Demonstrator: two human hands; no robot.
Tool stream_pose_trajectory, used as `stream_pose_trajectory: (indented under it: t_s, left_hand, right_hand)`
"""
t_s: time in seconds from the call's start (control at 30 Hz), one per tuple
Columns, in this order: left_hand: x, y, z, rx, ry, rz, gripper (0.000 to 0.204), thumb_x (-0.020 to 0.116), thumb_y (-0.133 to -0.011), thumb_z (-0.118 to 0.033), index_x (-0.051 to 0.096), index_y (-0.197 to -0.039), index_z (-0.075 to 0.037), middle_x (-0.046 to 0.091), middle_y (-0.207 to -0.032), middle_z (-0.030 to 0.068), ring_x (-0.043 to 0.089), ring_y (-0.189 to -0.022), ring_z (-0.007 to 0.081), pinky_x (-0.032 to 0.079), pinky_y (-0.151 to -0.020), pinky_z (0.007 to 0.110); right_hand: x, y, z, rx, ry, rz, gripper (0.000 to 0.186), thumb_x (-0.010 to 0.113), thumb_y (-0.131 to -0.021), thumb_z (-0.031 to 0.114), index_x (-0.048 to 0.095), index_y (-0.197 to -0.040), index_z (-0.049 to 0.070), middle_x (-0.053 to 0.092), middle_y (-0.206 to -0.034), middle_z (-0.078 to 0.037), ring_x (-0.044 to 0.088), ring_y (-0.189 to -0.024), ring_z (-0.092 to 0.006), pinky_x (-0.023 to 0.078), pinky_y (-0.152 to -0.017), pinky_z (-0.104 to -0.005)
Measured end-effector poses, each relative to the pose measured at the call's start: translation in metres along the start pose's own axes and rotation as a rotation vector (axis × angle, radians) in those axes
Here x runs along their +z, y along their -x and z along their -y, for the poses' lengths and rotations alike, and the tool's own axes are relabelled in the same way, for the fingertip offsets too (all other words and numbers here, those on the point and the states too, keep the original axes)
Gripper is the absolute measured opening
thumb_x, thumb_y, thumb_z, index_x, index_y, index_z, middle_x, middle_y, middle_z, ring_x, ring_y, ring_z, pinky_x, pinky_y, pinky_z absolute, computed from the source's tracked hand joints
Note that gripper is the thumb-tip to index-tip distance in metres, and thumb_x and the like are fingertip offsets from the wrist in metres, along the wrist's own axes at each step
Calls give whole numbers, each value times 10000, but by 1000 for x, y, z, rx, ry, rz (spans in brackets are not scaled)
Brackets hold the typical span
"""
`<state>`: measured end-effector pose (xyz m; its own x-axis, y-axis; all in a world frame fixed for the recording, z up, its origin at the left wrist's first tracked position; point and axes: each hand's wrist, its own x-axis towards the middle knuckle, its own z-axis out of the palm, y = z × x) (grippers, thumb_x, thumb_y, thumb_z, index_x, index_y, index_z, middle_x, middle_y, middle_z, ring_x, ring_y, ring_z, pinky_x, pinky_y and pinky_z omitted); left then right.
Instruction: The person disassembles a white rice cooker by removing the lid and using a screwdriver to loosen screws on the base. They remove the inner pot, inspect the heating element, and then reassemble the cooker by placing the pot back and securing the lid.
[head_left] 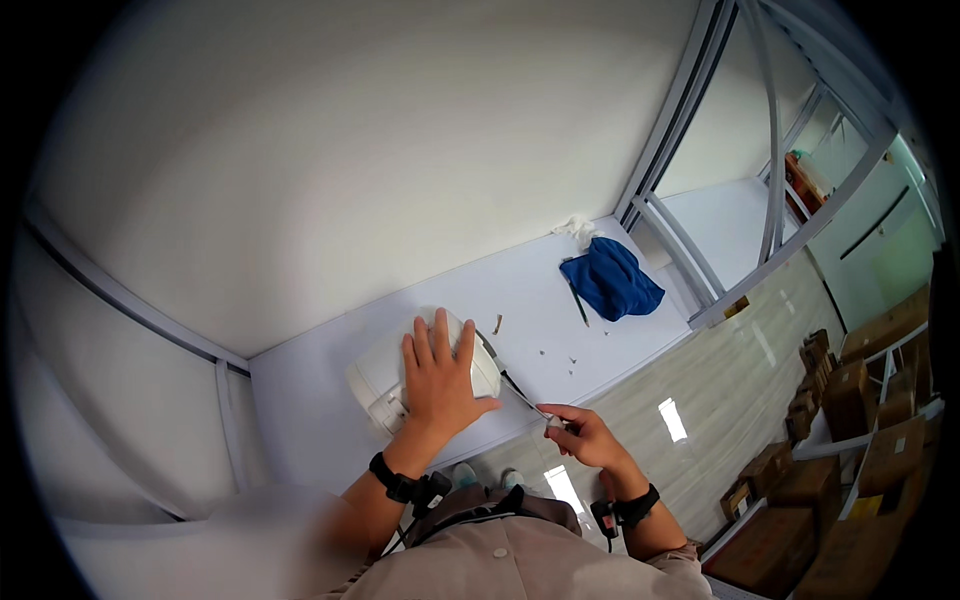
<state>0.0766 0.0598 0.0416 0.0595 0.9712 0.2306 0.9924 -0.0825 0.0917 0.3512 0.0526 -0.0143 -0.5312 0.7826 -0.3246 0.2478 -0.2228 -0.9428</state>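
A rounded white appliance (378,365) lies on the pale table, and I cannot make out its exact kind. My left hand (440,378) rests flat over its top with the fingers spread, hiding much of it. From its right side a thin cord (522,393), dark at the appliance end, runs toward me. Its pale near end sits between the closed fingers of my right hand (587,438), just beyond the table's front edge.
A crumpled blue cloth (615,280) lies toward the table's right end, with white tissue (577,231) behind it and a dark green pen-like stick (579,305) alongside. Small bits (572,365) are scattered nearby. Metal frame posts (680,110) stand right; cardboard boxes (800,495) fill shelves beyond the floor.
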Motion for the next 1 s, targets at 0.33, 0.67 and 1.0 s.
stream_pose_trajectory:
  t_s: [0.33,0.67,1.0]
  left_hand:
    - [5,9,-22,-78,-23,-12,1094,947,-573,-525,512,-1503,-146,321,-1601,244,309,-1459,497,256,-1193,602]
    - [0,6,-24,-87,-45,38,1137,947,-584,-502,457,-1546,-144,292,-1623,242,271,-1486,495,239,-1208,604]
    - [0,1,-13,-86,-19,63,1129,923,-611,-500,435,-1562,-140,283,-1628,255,257,-1493,509,226,-1212,613]
  right_hand:
    - [-10,1,-32,-41,46,81,434,662,-962,27,674,-1383,127,560,-752,47,445,-621,-42,401,-593,-235]
    - [-12,-6,-53,45,-59,145,443,657,-993,63,632,-1431,129,624,-823,23,515,-627,-60,460,-601,-248]
    - [-5,-7,-49,43,-55,150,442,645,-1004,65,622,-1442,128,610,-811,25,518,-632,-57,463,-605,-247]
